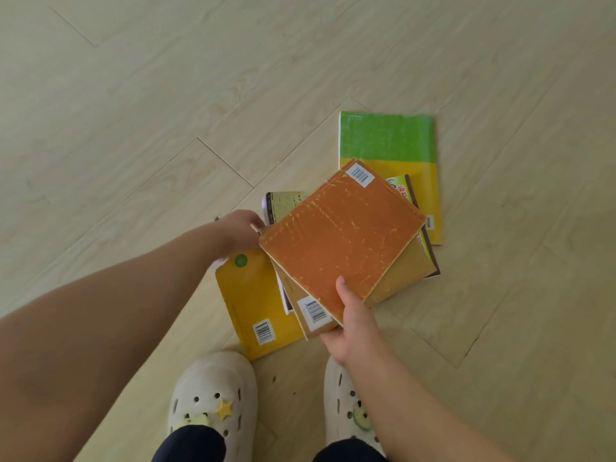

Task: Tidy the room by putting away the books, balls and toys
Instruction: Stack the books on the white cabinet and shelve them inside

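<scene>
While my left hand (240,230) meets the pile mid-frame, fingers hidden so I cannot tell its grip, the yellow book (256,305) lies on the floor (133,128). My right hand (350,325) pinches the orange book (340,241) at its lower corner, thumb on top. It looks light, thin and floppy, so I'd grip nearer the spine.

We stand on a pale wood-plank floor (133,128). Farthest from us a green and yellow book (388,145) lies flat on it, and a yellow book (253,305) lies just ahead of our white clogs (213,388). Between the two lies a dark-edged book (283,205), mostly hidden, one corner over the green and yellow one. A few dark specks (274,378) dot the boards between the clogs.
</scene>
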Demonstrator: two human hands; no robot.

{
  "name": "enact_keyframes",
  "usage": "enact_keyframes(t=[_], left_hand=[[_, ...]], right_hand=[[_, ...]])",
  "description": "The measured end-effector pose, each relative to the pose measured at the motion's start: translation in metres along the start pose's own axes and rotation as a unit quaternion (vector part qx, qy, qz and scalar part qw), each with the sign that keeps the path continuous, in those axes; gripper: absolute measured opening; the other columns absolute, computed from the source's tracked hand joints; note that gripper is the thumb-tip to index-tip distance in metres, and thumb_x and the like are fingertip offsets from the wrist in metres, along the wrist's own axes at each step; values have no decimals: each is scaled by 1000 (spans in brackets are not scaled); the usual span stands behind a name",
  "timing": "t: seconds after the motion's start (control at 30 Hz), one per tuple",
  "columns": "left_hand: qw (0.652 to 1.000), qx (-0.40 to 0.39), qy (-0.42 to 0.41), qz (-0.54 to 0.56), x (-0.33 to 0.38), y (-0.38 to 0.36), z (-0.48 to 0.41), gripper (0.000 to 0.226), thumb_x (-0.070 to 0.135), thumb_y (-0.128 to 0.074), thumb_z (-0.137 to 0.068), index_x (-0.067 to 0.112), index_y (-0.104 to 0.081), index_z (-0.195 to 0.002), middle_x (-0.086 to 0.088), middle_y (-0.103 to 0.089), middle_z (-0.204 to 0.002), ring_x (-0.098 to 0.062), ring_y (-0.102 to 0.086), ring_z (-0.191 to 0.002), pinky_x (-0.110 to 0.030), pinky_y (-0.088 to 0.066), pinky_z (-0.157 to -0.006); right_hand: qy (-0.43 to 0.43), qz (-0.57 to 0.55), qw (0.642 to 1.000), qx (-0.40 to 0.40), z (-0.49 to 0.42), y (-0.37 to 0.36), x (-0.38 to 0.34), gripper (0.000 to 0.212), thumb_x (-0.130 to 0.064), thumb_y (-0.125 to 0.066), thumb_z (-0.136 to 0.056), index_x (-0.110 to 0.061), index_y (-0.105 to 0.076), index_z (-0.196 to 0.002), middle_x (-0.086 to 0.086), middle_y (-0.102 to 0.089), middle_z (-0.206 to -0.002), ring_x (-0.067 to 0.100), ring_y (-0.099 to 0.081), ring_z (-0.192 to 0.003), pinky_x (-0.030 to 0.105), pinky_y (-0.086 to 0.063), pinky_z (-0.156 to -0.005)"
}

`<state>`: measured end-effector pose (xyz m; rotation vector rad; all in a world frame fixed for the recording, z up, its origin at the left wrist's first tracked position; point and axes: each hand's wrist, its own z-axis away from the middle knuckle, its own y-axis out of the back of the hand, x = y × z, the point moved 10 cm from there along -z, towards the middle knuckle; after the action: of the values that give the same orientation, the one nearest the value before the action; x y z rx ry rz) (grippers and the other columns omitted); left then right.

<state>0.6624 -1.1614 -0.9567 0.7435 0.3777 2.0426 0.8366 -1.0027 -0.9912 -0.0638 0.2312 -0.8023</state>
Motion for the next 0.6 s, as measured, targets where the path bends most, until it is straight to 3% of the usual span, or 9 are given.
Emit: enact_keyframes(t=[0.1, 0.2, 0.27, 0.43, 0.53, 0.6], left_hand=[[990, -15, 29, 134, -13, 8, 15, 37, 24, -67, -87, 15, -58, -122, -6, -60, -101, -24, -59, -82, -33, -49, -61], [961, 0, 32, 276, -25, 17, 31, 26, 26, -69, -85, 17, -64, -109, -5, -67, -88, -22, -65, -71, -29, -52, -47], [938, 16, 20, 347, -32, 20, 41, 19, 25, -67, -86, 16, -66, -103, -3, -71, -78, -21, -68, -63, -27, -53, -43], [829, 23, -26, 559, -41, 10, 54, 14, 14, -53, -93, 15, -67, -97, -3, -74, -76, -18, -70, -62, -32, -58, -54], [756, 14, -63, 652, -46, 5, 54, 20, 20, -48, -94, 14, -62, -106, -4, -73, -86, -18, -70, -70, -34, -59, -61], [757, 57, -12, 651, -66, -2, 50, 18, 22, -47, -97, 17, -60, -107, -2, -70, -86, -16, -68, -68, -32, -58, -57]], right_hand=[[-5, 2, 1000, -8, 2, -9, 12, 48, -32, -66, -85, -10, -47, -123, 15, -69, -103, 31, -68, -90, 41, -56, -73], [13, 27, 999, -16, 1, -14, 8, 47, -32, -68, -83, -11, -50, -121, 13, -69, -103, 29, -67, -93, 43, -52, -90], [36, 56, 998, -16, 1, -16, 0, 46, -34, -70, -82, -11, -54, -118, 10, -70, -103, 26, -67, -95, 40, -50, -93], [122, 114, 985, -30, 10, -31, -36, 38, -34, -71, -82, -15, -60, -113, 4, -71, -100, 23, -68, -90, 40, -52, -89], [117, 89, 987, -61, 16, -47, -39, 40, -33, -71, -81, -13, -59, -113, 9, -72, -99, 26, -71, -80, 38, -57, -70], [127, 117, 984, -49, 17, -53, -38, 52, -36, -75, -76, -11, -54, -118, 11, -69, -104, 28, -70, -84, 42, -57, -74]])
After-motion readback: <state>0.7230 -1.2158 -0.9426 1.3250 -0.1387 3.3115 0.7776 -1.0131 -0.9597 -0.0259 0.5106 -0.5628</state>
